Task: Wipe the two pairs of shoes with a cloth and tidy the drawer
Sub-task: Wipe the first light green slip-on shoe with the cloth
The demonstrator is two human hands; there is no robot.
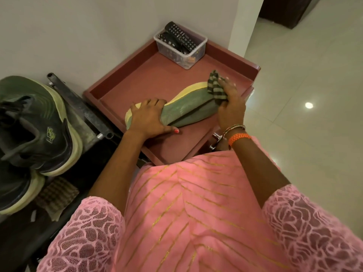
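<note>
A green shoe (186, 107) with a pale yellow sole lies on its side on the reddish top tray of a small cabinet (157, 75). My left hand (149, 116) grips its near end, fingers curled over the sole edge. My right hand (229, 101) holds a striped dark-and-green cloth (216, 87) bunched against the shoe's far end. A pair of dark green sneakers (35, 126) with light soles sits on a rack at the left. The drawer front shows only by its metal handle (215, 140) under my right wrist.
A clear plastic box (180, 46) holding remote controls stands in the tray's far corner by the wall. A metal rack bar (82, 108) runs between the sneakers and the cabinet. A folded checked cloth (57, 195) lies below the sneakers. Tiled floor (304, 75) spreads to the right.
</note>
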